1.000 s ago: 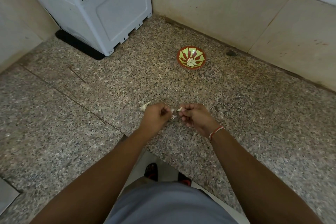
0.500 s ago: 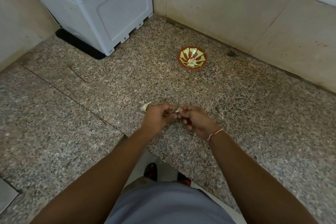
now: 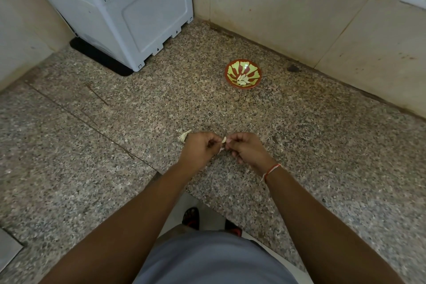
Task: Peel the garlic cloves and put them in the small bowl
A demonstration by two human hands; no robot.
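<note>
We pinch one garlic clove (image 3: 224, 139) between left hand (image 3: 200, 150) and right hand (image 3: 244, 148), both grips narrow, to pull its skin. The small bowl (image 3: 243, 73) waits near the tabletop's back wall, with peeled cloves (image 3: 243, 80).

The table (image 3: 299, 145) was speckled granite, polished but dull. The small bowl (image 3: 230, 69) looked like glazed, glossy ceramic. The grey box (image 3: 129, 7) was smooth matt plastic. The wall (image 3: 276, 7) was matt, stained tile. A thread band (image 3: 272, 169) circled one wrist.
</note>
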